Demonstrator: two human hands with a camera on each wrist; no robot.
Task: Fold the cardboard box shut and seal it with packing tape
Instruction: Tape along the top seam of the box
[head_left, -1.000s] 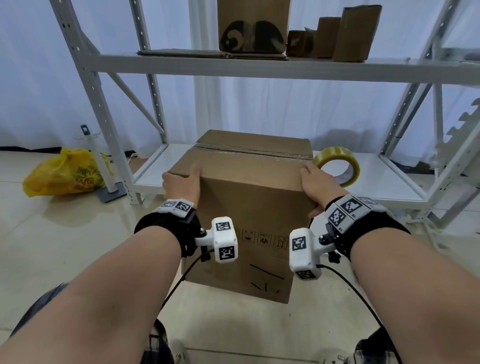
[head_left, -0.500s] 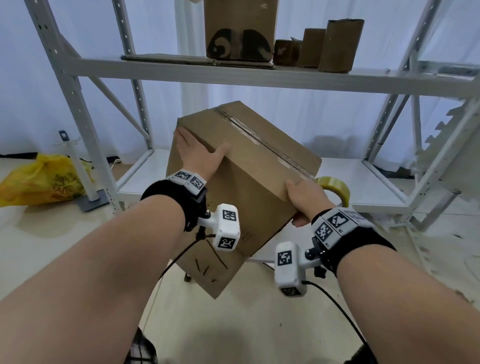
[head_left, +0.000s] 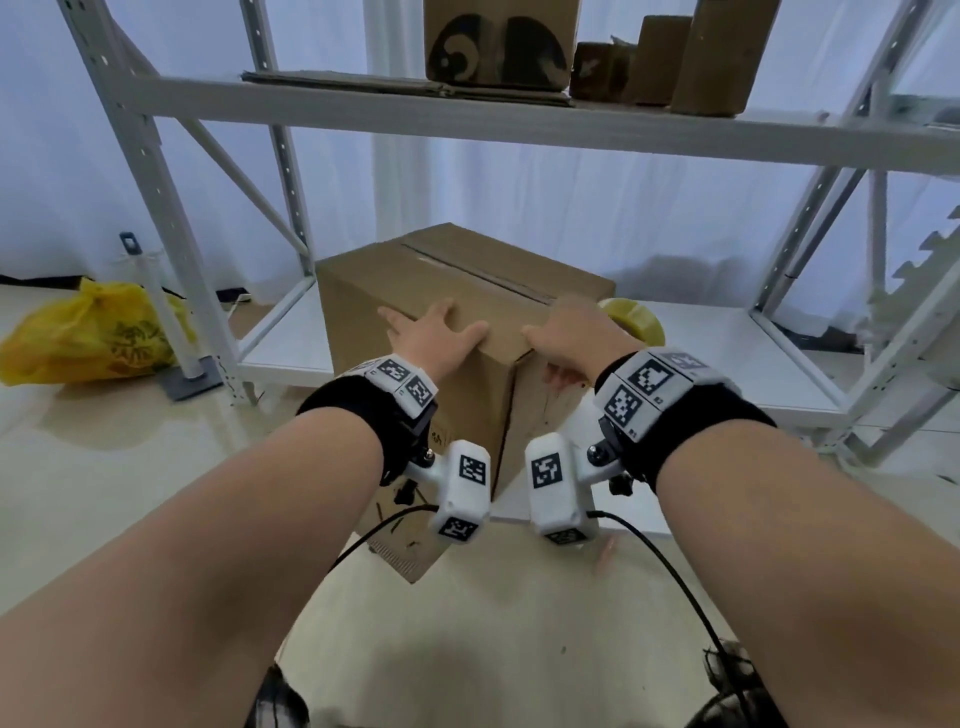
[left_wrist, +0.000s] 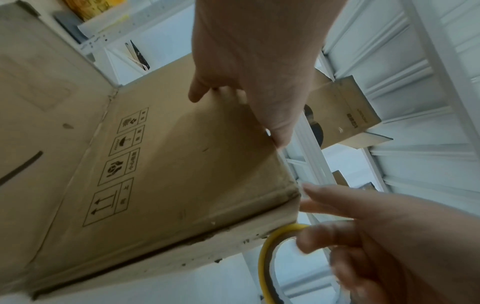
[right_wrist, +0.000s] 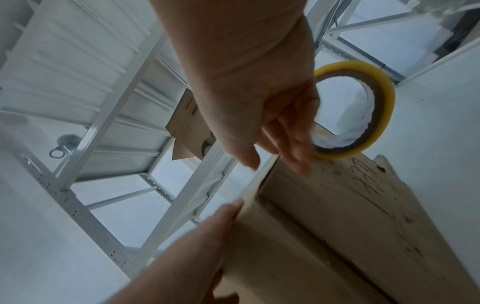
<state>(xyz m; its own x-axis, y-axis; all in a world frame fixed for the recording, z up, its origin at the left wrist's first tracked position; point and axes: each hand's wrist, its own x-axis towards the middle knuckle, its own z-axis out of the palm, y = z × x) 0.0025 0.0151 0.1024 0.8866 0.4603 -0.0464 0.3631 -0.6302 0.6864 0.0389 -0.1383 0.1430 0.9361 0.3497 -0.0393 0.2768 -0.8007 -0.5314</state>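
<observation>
A brown cardboard box (head_left: 467, 280) stands upright at the front of the low white shelf (head_left: 727, 353), one vertical corner turned toward me. Its top flaps lie folded flat, with a seam running across. My left hand (head_left: 431, 332) rests on the top near that corner, fingers spread. My right hand (head_left: 571, 332) lies over the top's right edge, its fingers straight down the side face. Both wrist views show the box (left_wrist: 182, 164) (right_wrist: 337, 216). A yellow roll of packing tape (head_left: 636, 317) (right_wrist: 384, 102) stands on the shelf just behind my right hand.
White metal rack uprights (head_left: 156, 208) flank the box, and the upper shelf carries several cardboard boxes (head_left: 498, 41). On the floor at the left lie a yellow plastic bag (head_left: 88, 332) and a white post on a grey base (head_left: 156, 301). Pale floor lies below my arms.
Half a second ago both hands held the box lifted and tilted. It now stands upright, turned corner-first toward me, and both hands have shifted to its near top corner.
</observation>
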